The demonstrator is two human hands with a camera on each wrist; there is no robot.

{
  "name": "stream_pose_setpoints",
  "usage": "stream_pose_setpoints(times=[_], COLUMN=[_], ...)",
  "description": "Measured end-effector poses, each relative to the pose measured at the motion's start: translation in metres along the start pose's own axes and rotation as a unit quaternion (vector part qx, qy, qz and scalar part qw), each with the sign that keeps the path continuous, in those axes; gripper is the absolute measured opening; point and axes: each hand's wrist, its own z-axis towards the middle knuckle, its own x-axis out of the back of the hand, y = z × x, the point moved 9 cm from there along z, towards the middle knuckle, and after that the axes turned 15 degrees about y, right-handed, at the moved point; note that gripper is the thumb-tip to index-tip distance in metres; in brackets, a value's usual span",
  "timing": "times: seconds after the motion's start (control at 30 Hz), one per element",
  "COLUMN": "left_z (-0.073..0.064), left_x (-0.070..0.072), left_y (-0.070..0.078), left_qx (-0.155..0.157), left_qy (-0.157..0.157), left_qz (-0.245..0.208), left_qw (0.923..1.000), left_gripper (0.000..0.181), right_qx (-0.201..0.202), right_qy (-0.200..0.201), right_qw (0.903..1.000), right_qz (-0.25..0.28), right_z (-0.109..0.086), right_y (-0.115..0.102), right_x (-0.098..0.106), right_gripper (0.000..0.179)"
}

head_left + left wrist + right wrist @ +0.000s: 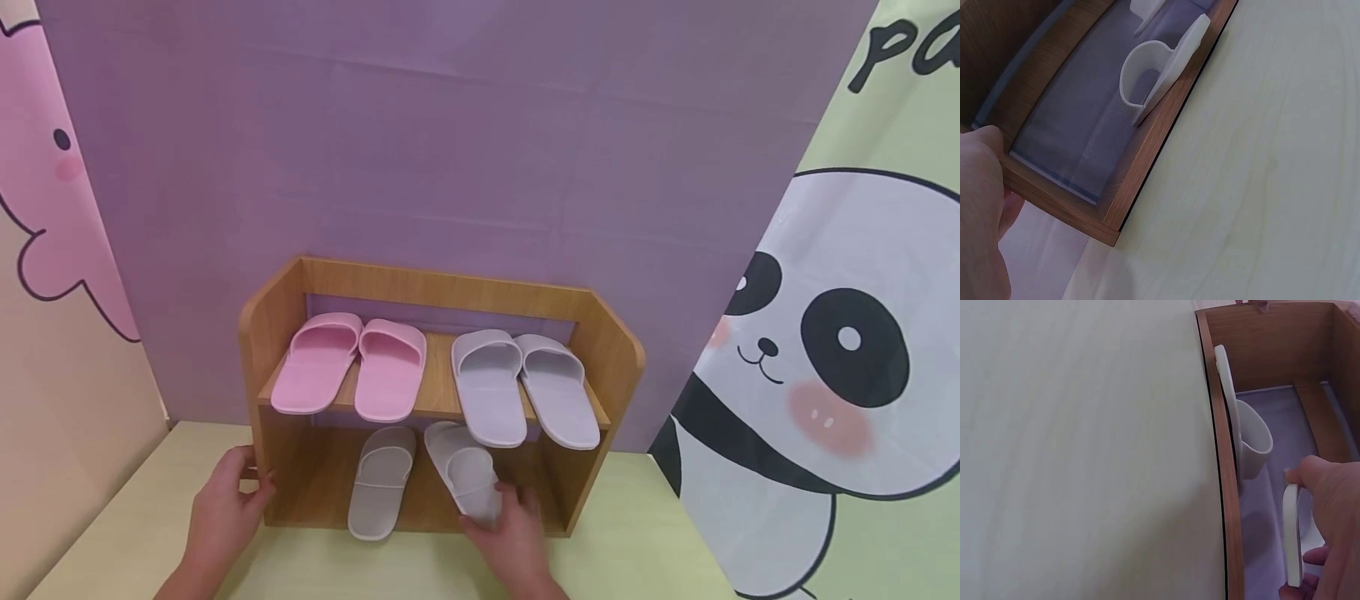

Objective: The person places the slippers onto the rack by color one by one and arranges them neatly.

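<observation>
A small wooden shoe rack (442, 292) holds slippers on two levels. My right hand (517, 533) grips the heel end of a white slipper (457, 467) on the lower level, which lies askew with its toe inward; in the right wrist view thumb and fingers (1310, 469) take its edges. Beside it, untouched, rests the matching white slipper (378, 487), its heel at the front edge. My left hand (225, 504) holds the rack's left side panel (1054, 200), thumb on one face and fingers on the other. Some of its fingers are hidden behind the panel.
On the upper shelf stand a pink pair of slippers (315, 375) and a pale lavender pair (491, 400). A pale wood-grain tabletop (637, 542) carries the rack. Behind is a purple backdrop (450, 150), with a panda print (847, 350) on the right.
</observation>
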Motion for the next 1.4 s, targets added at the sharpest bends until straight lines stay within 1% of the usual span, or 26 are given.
stream_pose_setpoints(times=[0.23, 0.47, 0.7, 0.8, 1.0, 1.2, 1.3, 1.4], left_z=[0.0, 0.001, -0.001, -0.002, -0.002, -0.001, 0.0, 0.001], left_x=[0.0, 0.0, 0.0, 0.0, 0.001, 0.002, 0.002, 0.001], left_y=[0.0, 0.001, -0.002, -0.002, -0.001, -0.001, -0.001, 0.0], left_qx=[-0.007, -0.019, -0.004, -0.001, 0.0, -0.002, -0.004, -0.004], left_qy=[0.005, 0.015, 0.003, 0.001, 0.003, 0.008, 0.009, 0.005], left_qz=[-0.002, -0.001, 0.0, 0.002, -0.001, -0.004, -0.001, 0.001], left_qw=[1.0, 0.9997, 1.0, 1.0, 1.0, 1.0, 0.9999, 1.0], left_gripper=[0.044, 0.044, 0.043, 0.043, 0.042, 0.042, 0.042, 0.042], right_qx=[-0.023, -0.052, -0.055, -0.064, -0.093, -0.113, -0.11, -0.092], right_qy=[0.001, -0.021, -0.045, -0.059, -0.082, -0.096, -0.1, -0.105], right_qw=[0.9997, 0.9978, 0.9951, 0.9928, 0.9882, 0.9849, 0.9843, 0.9845], right_qz=[-0.011, -0.034, -0.07, -0.082, -0.09, -0.09, -0.095, -0.106], right_z=[-0.001, -0.002, -0.002, -0.003, -0.003, -0.004, -0.005, -0.004], right_y=[-0.007, -0.009, -0.01, -0.01, -0.013, -0.014, -0.015, -0.018], right_x=[-0.01, -0.022, -0.037, -0.042, -0.047, -0.055, -0.06, -0.064], right_gripper=[0.073, 0.075, 0.075, 0.077, 0.082, 0.082, 0.08, 0.079])
